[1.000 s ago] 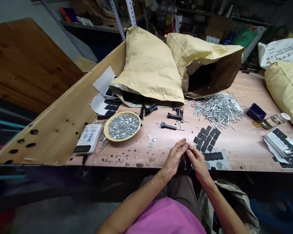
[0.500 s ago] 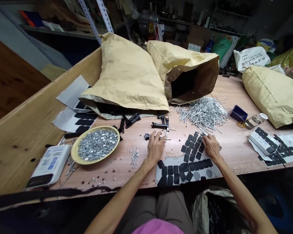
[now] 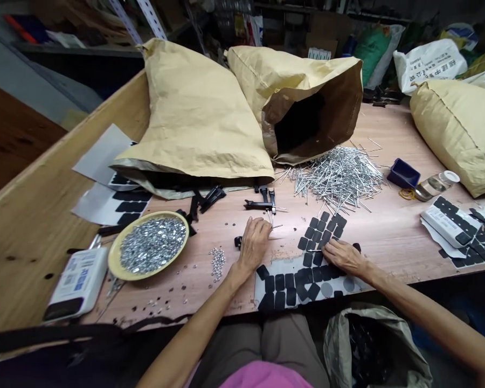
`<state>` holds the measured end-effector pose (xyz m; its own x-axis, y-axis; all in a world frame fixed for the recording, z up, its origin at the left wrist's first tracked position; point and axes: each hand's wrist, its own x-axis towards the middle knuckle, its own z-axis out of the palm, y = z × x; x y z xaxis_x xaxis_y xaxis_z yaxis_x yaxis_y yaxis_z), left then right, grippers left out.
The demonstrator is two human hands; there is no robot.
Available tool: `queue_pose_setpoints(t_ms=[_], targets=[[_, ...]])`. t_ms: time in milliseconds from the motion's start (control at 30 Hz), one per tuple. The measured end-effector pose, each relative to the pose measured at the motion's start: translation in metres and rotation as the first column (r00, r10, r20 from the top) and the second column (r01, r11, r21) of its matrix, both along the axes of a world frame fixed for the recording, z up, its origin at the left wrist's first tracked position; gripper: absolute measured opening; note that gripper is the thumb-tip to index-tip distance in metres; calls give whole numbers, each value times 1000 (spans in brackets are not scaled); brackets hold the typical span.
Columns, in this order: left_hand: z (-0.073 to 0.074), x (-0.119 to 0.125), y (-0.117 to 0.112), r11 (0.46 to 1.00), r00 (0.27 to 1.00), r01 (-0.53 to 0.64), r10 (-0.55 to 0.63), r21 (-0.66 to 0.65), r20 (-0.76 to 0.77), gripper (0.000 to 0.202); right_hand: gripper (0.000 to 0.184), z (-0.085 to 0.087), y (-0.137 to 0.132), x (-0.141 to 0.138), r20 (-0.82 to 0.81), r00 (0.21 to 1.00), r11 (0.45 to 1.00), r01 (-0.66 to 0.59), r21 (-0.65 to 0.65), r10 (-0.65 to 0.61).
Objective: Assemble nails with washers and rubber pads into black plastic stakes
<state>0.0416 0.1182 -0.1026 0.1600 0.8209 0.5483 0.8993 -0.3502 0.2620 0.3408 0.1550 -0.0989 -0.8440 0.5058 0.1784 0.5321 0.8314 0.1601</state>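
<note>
My left hand rests on the table with curled fingers over a black plastic part. One end of that part shows left of the hand, and a thin metal pin sticks out at its right; the grip itself is mostly hidden. My right hand is closed in a pinch, with a slim metal pin pointing left from its fingertips. Beneath it lie rows of black rounded pads and a pale backing sheet bearing more pads. Black clip-like parts lie just beyond my left hand.
A heap of metal pins spreads before an open paper sack. Another sack stands left of it. A yellow bowl holds small metal pieces; a white scale-like box is beside it. A blue tray sits right.
My right hand has moved left and toward me over the pads, and a metal pin now shows at its fingertips. My left hand's fingers are more curled. The view has shifted slightly.
</note>
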Motion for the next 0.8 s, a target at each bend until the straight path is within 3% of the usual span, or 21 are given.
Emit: queue_pose_setpoints(t_ms=[133,267,400,567,633,800], targets=[[23,15,-10,1000,996,30,-29,-6,82,19,32,2,9,3,-13,974,974,226,-8,-226],[38,27,-20,992,965,60,-29,-113,261,16,29,6,14,5,26,992,987,126,-95,-124],[40,34,-28,967,899,82,33,-241,436,16,36,9,16,4,7,946,941,323,-99,-324],[39,33,-32,907,823,107,150,-408,547,13,33,10,-2,-8,62,981,975,188,-115,-182],[39,33,-34,892,807,112,175,-438,563,12,31,12,-2,-10,77,980,971,195,-135,-186],[46,31,-39,872,757,124,224,-473,613,12,29,17,10,-7,59,911,901,413,-135,-408]])
